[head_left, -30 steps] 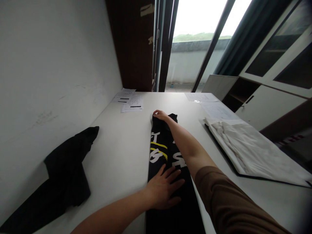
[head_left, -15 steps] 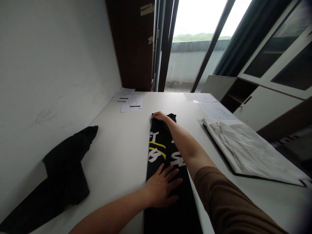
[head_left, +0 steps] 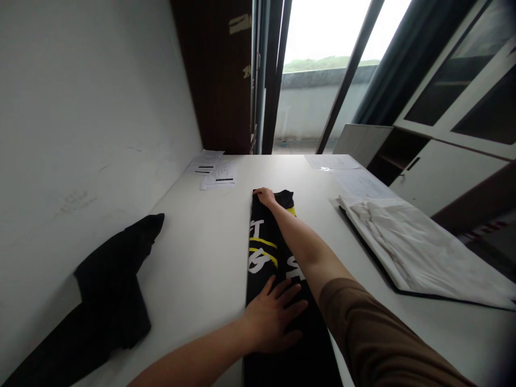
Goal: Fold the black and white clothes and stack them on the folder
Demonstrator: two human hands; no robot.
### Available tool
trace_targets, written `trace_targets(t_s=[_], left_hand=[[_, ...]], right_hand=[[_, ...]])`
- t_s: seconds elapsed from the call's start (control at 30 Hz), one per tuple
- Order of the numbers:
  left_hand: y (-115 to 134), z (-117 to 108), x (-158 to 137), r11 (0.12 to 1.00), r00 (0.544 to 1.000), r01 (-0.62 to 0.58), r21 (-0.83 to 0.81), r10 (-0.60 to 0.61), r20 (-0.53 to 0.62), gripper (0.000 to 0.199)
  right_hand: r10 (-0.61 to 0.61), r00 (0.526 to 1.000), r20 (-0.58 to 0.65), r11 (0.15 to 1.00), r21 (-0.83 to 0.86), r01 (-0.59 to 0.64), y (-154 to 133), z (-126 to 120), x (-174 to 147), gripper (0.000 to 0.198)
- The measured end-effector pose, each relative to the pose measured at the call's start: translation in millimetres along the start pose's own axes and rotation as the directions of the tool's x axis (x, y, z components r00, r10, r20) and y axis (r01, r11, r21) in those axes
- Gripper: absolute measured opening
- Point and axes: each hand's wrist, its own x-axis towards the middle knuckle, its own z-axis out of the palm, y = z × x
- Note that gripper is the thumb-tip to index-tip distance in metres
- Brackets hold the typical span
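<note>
Head view shows my left hand lying flat on the near part of a long black garment, folded into a narrow strip down the middle of the white bench; my fingers are spread and pressed down, which I judge keeps the fold from sliding. My right hand reaches to the garment's far end, fingers curled and pinching the top edge, probably to hold the strip straight and taut. White and yellow lettering runs along the garment between my hands, but my forearm covers part of it and I cannot read it. Left of the garment, against the wall, lies a crumpled black cloth. Right of the garment, a white cloth rests on a dark board. Beyond the garment's far end lie printed papers, their text too small to read.
</note>
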Motion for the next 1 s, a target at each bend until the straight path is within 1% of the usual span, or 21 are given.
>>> trace_targets(t_s=[0.03,0.1,0.17,0.2,0.27,0.33,0.4,0.47,0.53,0.63,0.83,1.0], left_hand=[[0,0,0,1.0,1.0,0.001,0.001,-0.001,0.0,0.064],[0,0,1,1.0,1.0,0.004,-0.008,-0.004,0.0,0.064],[1,-1,1,1.0,1.0,0.009,-0.02,-0.009,-0.001,0.064],[1,-1,1,1.0,1.0,0.011,-0.024,-0.011,-0.002,0.063],[2,-1,1,1.0,1.0,0.012,-0.026,-0.012,-0.002,0.062],[2,-2,1,1.0,1.0,0.014,-0.022,-0.014,0.003,0.062],[3,-3,1,1.0,1.0,0.019,-0.013,-0.019,0.009,0.062],[4,-3,1,1.0,1.0,0.023,-0.005,-0.023,0.013,0.062],[5,-3,1,1.0,1.0,0.022,-0.001,-0.022,0.013,0.063],[4,1,2,1.0,1.0,0.024,0.009,-0.024,0.016,0.062],[0,13,4,0.999,0.999,0.04,0.019,-0.04,0.01,0.062],[-2,14,5,0.999,0.999,0.032,0.016,-0.032,0.003,0.064]], right_hand=[[-0.006,1.0,-0.024,1.0,0.01,0.006,0,-1,-2,0.033],[-0.035,0.992,-0.119,0.999,0.024,0.039,0,-7,-7,0.035],[-0.121,0.972,-0.203,0.992,0.0,0.124,0,-16,-17,0.036],[-0.183,0.961,-0.208,0.983,-0.026,0.182,1,-22,-24,0.035],[-0.305,0.942,-0.139,0.952,-0.082,0.296,3,-31,-42,0.033],[-0.398,0.917,-0.022,0.913,-0.112,0.394,6,-36,-63,0.032],[-0.469,0.879,0.083,0.871,-0.12,0.476,8,-35,-82,0.033],[-0.51,0.839,0.19,0.834,-0.131,0.536,10,-30,-95,0.037],[-0.501,0.816,0.289,0.814,-0.163,0.557,12,-22,-101,0.044],[-0.441,0.82,0.365,0.811,-0.229,0.538,13,-11,-95,0.056],[-0.363,0.849,0.384,0.832,-0.276,0.481,19,0,-64,0.07],[-0.301,0.862,0.408,0.86,-0.273,0.43,17,3,-44,0.075]])
